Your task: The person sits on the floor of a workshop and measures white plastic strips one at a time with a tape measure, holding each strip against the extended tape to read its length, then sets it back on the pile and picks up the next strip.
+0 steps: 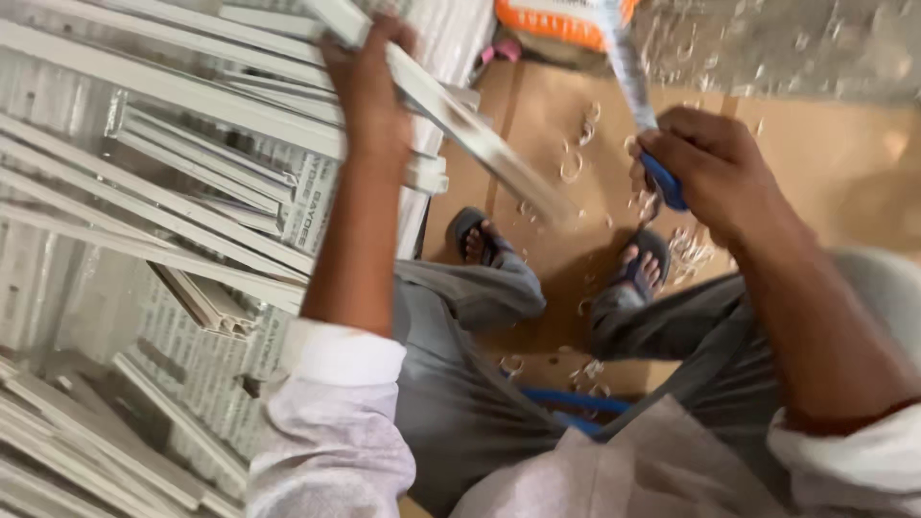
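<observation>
The left hand (369, 82) has a tight grip on a long white strip (470, 125), slanting down over the brown floor (844, 163). The right hand (705, 168) is closed around a blue-handled tool (662, 182). Curly shavings (686, 254) lie by the sandals (475, 230). I think steady, slow strokes, away from the toes, would work best.

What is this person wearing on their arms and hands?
Both hands, the left hand and the right hand, are bare, with no gloves. The forearms are uncovered too. Each arm has a pale, whitish shirt sleeve rolled up near the elbow, its cuff forming a thick folded band. No watch or rings are visible.
</observation>
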`<action>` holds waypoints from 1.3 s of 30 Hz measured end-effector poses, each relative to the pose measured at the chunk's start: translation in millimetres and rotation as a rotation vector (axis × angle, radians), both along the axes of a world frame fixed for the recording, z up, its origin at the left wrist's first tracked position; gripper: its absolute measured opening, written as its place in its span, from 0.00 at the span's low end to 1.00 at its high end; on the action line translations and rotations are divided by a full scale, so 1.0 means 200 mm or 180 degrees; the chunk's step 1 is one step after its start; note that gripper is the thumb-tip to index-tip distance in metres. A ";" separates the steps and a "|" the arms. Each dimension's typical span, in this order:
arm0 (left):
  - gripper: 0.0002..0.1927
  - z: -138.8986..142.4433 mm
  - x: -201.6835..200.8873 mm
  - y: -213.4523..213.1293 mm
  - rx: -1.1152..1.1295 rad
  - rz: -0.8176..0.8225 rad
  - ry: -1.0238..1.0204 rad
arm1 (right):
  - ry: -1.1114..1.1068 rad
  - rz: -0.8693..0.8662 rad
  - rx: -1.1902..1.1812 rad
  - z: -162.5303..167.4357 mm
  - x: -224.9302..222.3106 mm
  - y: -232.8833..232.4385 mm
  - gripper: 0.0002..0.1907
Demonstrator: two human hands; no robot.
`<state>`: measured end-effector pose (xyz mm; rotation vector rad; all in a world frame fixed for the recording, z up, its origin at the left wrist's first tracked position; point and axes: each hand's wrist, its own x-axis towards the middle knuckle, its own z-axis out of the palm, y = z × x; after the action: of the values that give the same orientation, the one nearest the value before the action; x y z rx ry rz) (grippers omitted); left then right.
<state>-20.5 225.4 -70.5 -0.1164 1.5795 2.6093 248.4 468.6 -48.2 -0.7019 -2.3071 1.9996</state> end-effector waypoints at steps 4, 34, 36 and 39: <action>0.23 -0.25 0.18 0.27 0.0106 -0.0282 -0.0716 | 0.0497 -0.0459 -0.1193 0.02 0.01 0.04 0.09; 0.56 -0.34 -0.73 0.54 -0.4542 -0.0284 0.1907 | -0.0168 -0.0625 -0.0858 0.00 -0.02 0.20 0.17; 0.50 -0.21 -0.75 0.56 -0.5595 -0.0530 0.1461 | -0.0019 -0.0624 -0.1082 -0.02 -0.05 0.22 0.17; 0.48 -0.04 -0.70 0.52 -0.5584 -0.0447 0.1872 | 0.0005 -0.0676 -0.1015 -0.07 -0.12 0.24 0.15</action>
<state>-161.2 328.6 -78.3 0.6343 3.2155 0.4242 223.6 515.6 -61.2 -0.9147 -1.8365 2.2811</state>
